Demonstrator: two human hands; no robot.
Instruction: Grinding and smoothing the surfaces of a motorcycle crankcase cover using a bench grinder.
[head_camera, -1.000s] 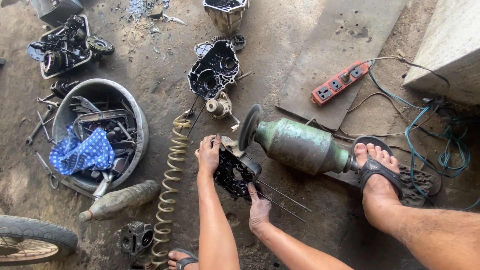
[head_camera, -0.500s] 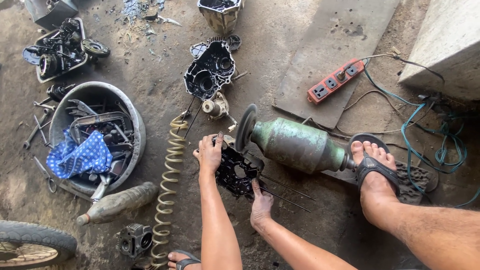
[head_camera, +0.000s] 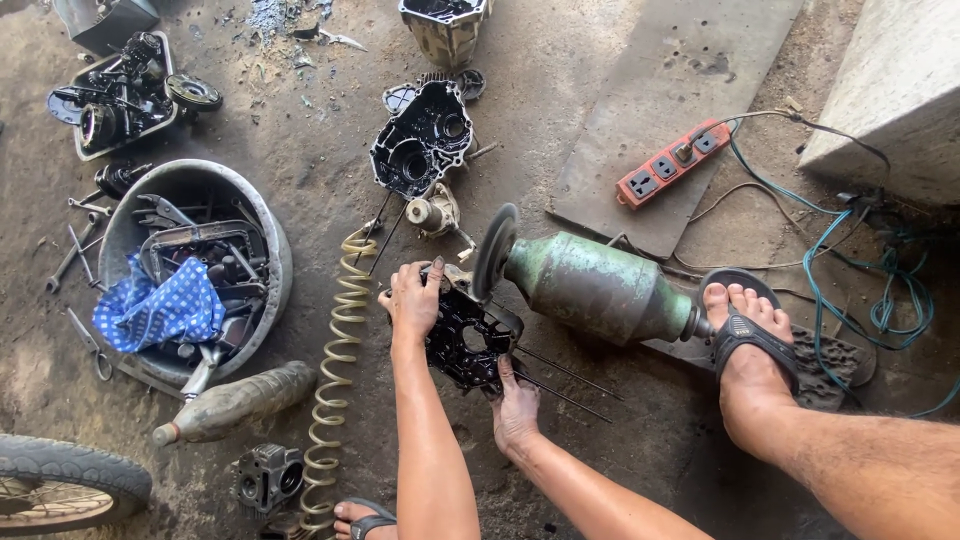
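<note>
Gripping a black engine cover (head_camera: 462, 330), both hands, left (head_camera: 414, 298) and right (head_camera: 516, 408), press it against the grinder wheel (head_camera: 494, 252).

Left hand (head_camera: 415, 300): palm down, fingers spread and curled over the upper edge of the dark engine cover (head_camera: 462, 335), gripping it.
Left forearm: bare, runs from the bottom edge of the view straight up to the wrist, near vertical.
Right hand (head_camera: 515, 410): lower on the same cover, fingers pointing up and pressed to its bottom edge (thumb hidden behind the part).
Right forearm: bare, enters from the lower right, angled up and left to the wrist.
Right leg: bare, stretched in from the right edge; right foot (head_camera: 745, 345) in a dark sandal, toes pointing up the view.
Left foot (head_camera: 362, 518): toes and sandal strap only, at the bottom edge.
</note>
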